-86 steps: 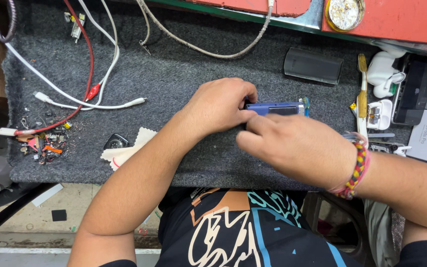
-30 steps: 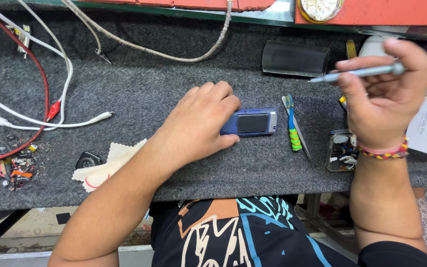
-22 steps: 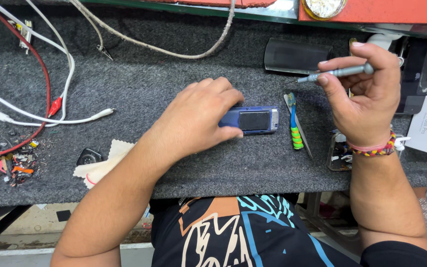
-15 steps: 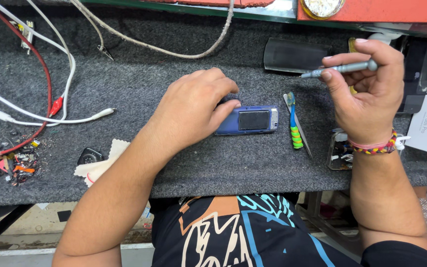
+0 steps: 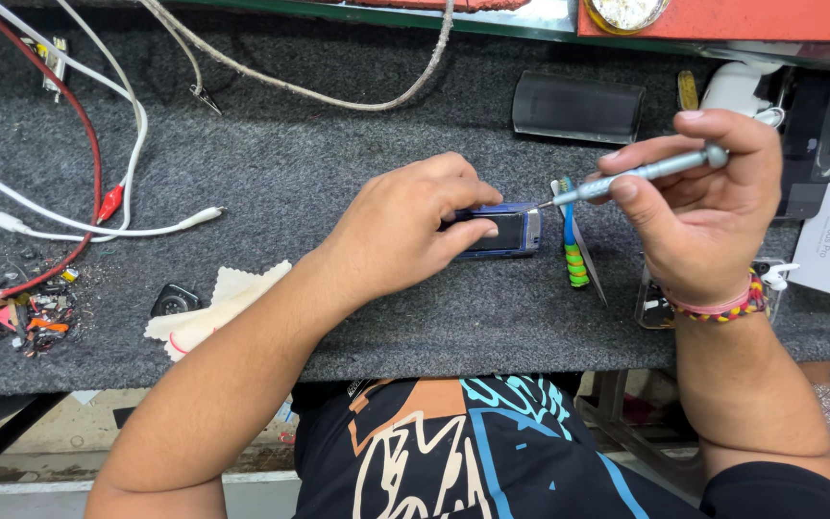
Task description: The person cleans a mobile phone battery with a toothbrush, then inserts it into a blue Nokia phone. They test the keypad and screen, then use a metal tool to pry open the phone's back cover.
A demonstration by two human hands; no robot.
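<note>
Head view shows your left hand (image 5: 405, 235) pinning the small blue rectangular phone (image 5: 501, 231) mid-surface, fingers clamped on it. Your right hand (image 5: 703, 211), fingers closed around the slim grey metal screwdriver (image 5: 641, 175), should seat the tip squarely before turning.

- The right hand (image 5: 708, 207), which lay over the small blue device (image 5: 500, 231) together with the left hand nearly three seconds ago, now holds a grey precision screwdriver (image 5: 641, 173) in its fingers (image 5: 626, 187).
- A second ago that hand was raised well to the right of the device; it is now lower and nearer, with the screwdriver tip just at the device's right end.
- The left hand (image 5: 405, 231) has shifted its fingers further along the top of the device, covering more of it.
</note>
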